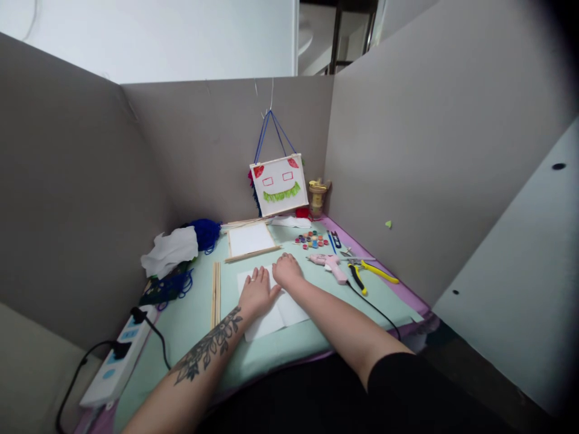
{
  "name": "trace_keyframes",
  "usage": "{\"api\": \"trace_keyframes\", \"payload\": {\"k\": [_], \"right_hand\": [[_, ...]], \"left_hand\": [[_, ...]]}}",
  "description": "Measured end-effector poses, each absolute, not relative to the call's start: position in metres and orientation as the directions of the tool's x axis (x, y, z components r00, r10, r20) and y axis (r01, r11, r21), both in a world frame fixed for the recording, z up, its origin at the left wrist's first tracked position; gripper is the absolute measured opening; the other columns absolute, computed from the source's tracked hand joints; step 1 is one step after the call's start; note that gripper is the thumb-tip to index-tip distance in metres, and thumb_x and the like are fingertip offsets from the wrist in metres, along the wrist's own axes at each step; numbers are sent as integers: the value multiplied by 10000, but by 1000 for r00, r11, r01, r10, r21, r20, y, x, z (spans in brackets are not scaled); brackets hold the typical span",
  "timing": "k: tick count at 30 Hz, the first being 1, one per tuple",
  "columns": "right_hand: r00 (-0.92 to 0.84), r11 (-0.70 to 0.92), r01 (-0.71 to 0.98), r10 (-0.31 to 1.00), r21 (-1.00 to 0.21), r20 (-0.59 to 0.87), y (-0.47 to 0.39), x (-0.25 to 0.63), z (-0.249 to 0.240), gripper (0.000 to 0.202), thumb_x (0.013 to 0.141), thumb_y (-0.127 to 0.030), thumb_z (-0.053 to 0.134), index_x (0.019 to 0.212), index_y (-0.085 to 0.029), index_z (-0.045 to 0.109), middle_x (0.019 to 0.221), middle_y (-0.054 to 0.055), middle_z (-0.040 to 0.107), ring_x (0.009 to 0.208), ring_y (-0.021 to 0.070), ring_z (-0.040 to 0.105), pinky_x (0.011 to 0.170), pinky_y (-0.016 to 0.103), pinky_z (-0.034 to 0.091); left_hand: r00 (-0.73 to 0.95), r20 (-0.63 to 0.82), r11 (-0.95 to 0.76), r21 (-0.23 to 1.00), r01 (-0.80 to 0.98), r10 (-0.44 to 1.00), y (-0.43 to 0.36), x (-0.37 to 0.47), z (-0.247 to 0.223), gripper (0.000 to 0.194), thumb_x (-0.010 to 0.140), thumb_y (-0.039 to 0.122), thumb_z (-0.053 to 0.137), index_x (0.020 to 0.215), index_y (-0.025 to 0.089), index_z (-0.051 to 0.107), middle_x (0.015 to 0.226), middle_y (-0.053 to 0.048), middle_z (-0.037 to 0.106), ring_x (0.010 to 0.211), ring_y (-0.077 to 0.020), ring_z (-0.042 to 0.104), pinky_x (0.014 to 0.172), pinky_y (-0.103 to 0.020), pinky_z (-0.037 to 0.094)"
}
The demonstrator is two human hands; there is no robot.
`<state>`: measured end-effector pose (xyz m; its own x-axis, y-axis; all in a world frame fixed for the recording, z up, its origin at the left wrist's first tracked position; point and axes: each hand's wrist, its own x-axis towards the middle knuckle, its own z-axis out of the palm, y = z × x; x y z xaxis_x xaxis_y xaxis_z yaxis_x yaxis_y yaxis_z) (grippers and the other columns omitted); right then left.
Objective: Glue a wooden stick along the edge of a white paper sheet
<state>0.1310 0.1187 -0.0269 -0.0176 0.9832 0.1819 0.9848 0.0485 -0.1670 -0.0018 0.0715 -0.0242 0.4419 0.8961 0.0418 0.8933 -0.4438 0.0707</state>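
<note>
A white sheet of paper (266, 320) with a fold line down its middle lies on the pale green table cover (190, 337) in front of me. My left hand (259, 293) rests flat on the left half of the sheet, fingers stretched out. Close beside it, my right hand (287, 270) is on the sheet's upper part with its fingers curled in; whatever may be under them is hidden. Thin wooden sticks (216, 294) lie to the left of the paper. Beyond the hands is a white panel (253, 239) with wooden strips along its edges.
A pink glue gun (332, 265), yellow-handled pliers (380, 271) and small paint pots (312, 240) are at the right. Blue yarn (205, 234), crumpled white cloth (170, 250) and a power strip (120, 355) are left. A decorated panel (280, 188) hangs behind.
</note>
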Motion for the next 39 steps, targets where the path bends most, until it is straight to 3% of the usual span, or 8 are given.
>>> {"api": "trace_keyframes", "payload": {"k": [39], "right_hand": [[37,-2,987,976,-161,215,122,130,-32,449,904,-314,395,1149,11,585,1154,268,580,1099,299,492,941,397,318]], "left_hand": [[427,28,-428,68,901,904,69,0,-18,758,904,586,169,1429,49,275,1509,-168,257,1398,-302,197,1102,-471,209]]}}
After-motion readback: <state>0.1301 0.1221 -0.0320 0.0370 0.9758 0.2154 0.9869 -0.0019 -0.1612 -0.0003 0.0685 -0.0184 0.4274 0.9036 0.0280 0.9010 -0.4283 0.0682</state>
